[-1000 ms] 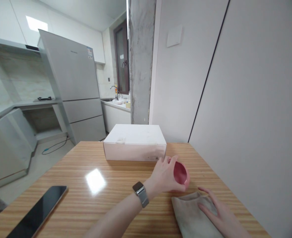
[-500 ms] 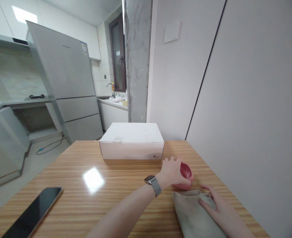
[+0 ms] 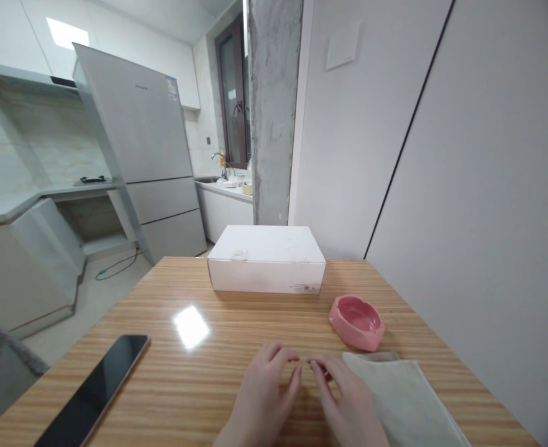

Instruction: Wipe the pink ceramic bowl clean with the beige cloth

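My left hand (image 3: 265, 394) hovers low over the near middle of the table, thumb and fingers apart and nothing in it. Facing it, my right hand (image 3: 347, 397) has its fingers loosely curled with a gap to the thumb, also holding nothing. The fingertips of the two hands come close without touching. A pink ashtray (image 3: 356, 323) with a faceted rim stands beyond my right hand. Just in front of the ashtray lies a folded grey-green cloth (image 3: 407, 397), next to my right hand, which covers part of its left edge.
A white box (image 3: 265, 273) lies at the far edge of the wooden table (image 3: 237, 316). On the left rests a black phone (image 3: 94, 391). The white wall (image 3: 488, 217) runs along the right side. A fridge (image 3: 134, 118) and a sink counter stand behind.
My left hand has let go of the ashtray and drawn back toward me. My right hand has left the cloth and moved left to face it. The view has shifted slightly.
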`<state>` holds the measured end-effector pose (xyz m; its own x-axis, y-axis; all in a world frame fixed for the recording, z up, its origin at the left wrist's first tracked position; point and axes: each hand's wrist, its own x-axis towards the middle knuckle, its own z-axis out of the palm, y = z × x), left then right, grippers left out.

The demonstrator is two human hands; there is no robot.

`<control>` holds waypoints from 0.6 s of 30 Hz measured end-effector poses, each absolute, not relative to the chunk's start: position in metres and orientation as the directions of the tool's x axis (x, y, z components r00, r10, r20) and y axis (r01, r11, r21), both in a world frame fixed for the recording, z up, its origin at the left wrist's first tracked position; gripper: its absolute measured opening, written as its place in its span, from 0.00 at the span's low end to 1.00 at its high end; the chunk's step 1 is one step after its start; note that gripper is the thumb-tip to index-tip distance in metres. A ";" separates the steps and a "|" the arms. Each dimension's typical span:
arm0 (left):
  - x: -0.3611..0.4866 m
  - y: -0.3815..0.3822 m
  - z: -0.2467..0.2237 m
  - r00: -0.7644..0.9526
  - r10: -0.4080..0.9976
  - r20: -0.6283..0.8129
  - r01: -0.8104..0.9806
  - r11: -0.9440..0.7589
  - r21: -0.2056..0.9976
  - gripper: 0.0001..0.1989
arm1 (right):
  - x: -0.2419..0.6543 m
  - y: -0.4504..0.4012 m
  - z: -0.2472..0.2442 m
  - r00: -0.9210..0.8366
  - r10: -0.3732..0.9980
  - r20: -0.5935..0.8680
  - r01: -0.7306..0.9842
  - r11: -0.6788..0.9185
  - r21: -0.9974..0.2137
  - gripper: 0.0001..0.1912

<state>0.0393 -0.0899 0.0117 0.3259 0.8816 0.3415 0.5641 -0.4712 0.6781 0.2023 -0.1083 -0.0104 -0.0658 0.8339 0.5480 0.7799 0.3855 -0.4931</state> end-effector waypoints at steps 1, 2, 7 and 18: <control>0.032 -0.093 0.005 0.294 0.897 0.329 0.620 -0.441 0.649 0.08 | 0.190 -0.109 -0.013 -0.065 0.851 0.522 0.788 0.365 -0.497 0.16; 0.026 -0.095 -0.002 0.266 0.911 0.316 0.673 -0.410 0.616 0.08 | 0.181 -0.109 -0.017 -0.070 0.860 0.505 0.808 0.346 -0.477 0.17; 0.010 -0.106 -0.030 0.278 0.924 0.263 0.835 -0.368 0.409 0.12 | 0.163 -0.113 -0.041 -0.077 0.884 0.461 0.928 0.233 -0.292 0.20; 0.009 -0.117 -0.031 0.320 0.920 0.227 0.876 -0.378 0.299 0.11 | 0.161 -0.121 -0.049 -0.148 0.913 0.381 0.911 0.276 -0.307 0.15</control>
<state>0.0088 -0.1169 -0.0306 0.3198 0.9198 0.2274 0.8761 -0.3785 0.2987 0.1612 -0.1210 -0.0495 -0.1480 0.9126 0.3810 0.9110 0.2757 -0.3066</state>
